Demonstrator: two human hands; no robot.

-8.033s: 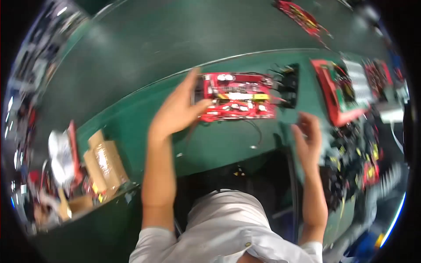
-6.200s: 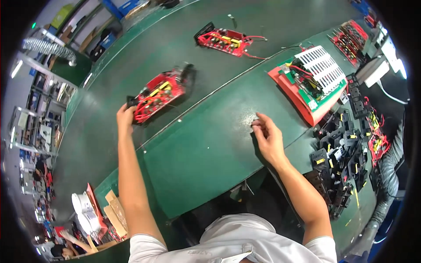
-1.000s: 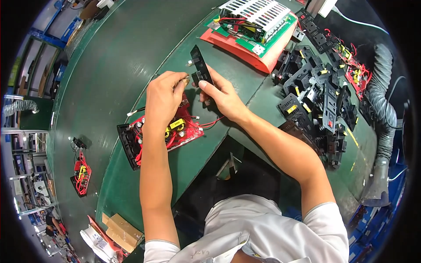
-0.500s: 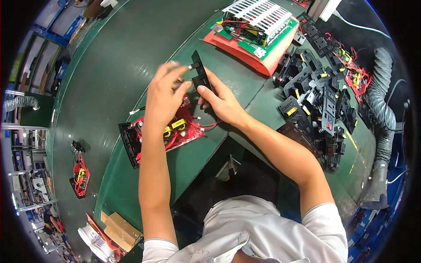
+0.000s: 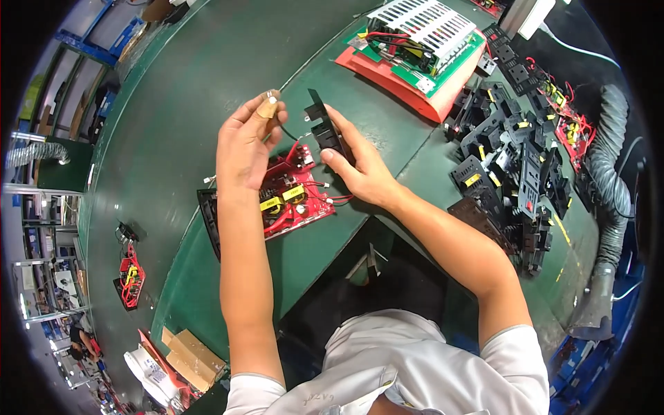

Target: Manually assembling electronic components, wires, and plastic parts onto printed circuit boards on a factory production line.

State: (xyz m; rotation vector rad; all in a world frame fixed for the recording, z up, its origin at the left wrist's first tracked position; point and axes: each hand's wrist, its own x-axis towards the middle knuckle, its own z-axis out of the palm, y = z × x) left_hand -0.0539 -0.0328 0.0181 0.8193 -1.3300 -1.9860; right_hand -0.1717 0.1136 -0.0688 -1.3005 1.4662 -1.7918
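— What's on the green bench (image 5: 207, 90)?
— A red circuit board (image 5: 290, 197), near its edge.
— And the hands?
— Right hand (image 5: 360, 169) grips a black plastic bracket (image 5: 324, 131) above the board; left hand (image 5: 245, 145) pinches a small wire end (image 5: 271, 97) just left of it

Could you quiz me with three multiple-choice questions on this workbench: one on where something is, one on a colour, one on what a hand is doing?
1. Where is the heap of black parts?
A. right of the hands
B. left of the hands
C. on the floor

2. What colour is the board under the hands?
A. blue
B. red
C. white

3. The right hand:
A. lies flat
B. is empty
C. holds a black part

A: heap lies at the bench's right side.
B: red board.
C: fingers wrap the part.
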